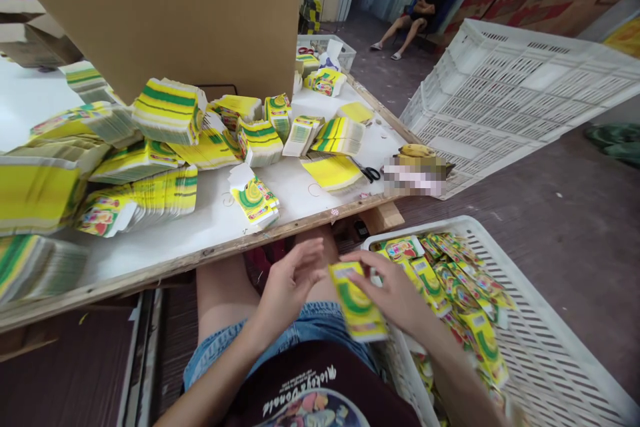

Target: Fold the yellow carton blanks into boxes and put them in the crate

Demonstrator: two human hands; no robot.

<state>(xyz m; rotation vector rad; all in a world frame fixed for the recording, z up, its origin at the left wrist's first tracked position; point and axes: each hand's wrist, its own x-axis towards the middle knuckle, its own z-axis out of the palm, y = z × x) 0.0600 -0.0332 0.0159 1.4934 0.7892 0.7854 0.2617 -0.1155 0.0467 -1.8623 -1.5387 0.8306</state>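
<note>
Over my lap, my right hand point(385, 283) grips a yellow-green printed box point(357, 303) near its top, and the box looks slightly blurred. My left hand point(295, 270) is beside it to the left, fingers apart and not touching the box. On the white table point(210, 213) ahead lie several stacks of flat yellow-green cartons point(167, 110), and one opened carton point(255, 200) rests near the front edge. At my right side a white plastic crate point(475, 233) holds many filled yellow boxes and packets point(433, 283).
Black scissors point(371, 174) and bananas point(417, 151) lie at the table's right corner. A large cardboard box point(200, 13) stands on the table. Stacked white crates point(505, 93) lean in view at the right. A person point(434, 3) sits at the back.
</note>
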